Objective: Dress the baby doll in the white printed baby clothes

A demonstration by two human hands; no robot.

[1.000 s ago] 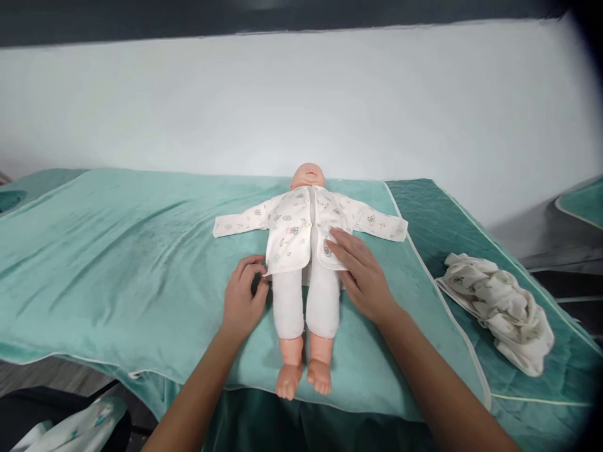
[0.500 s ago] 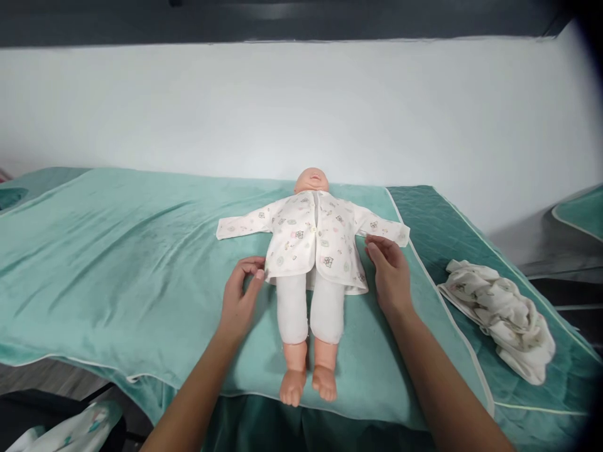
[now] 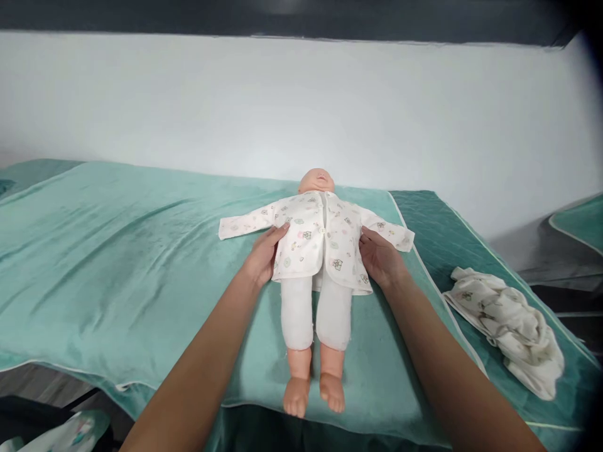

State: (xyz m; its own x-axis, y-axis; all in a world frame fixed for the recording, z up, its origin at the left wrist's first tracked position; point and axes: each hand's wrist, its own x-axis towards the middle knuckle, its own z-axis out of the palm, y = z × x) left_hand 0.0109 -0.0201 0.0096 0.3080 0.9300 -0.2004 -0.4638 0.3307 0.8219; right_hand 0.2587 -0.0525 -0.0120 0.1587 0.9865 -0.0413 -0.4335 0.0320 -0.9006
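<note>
A baby doll lies on its back, head away from me, in a white printed jacket with both sleeves spread out. Its soft white legs and bare plastic feet stick out below the hem. My left hand grips the left side of the doll's torso, thumb on the jacket and the other fingers partly hidden at its side. At the opposite side, below the right sleeve, my right hand is closed against the torso, its fingertips partly hidden by the jacket.
A light green cover lies under the doll, over a darker green quilted one. Crumpled white printed cloth rests on the right. The white wall rises behind. Another printed cloth is at the lower left.
Both hands have moved forward and inward, from beside the jacket to the sides of the doll's torso. The doll still lies flat; the camera view has shifted slightly.
</note>
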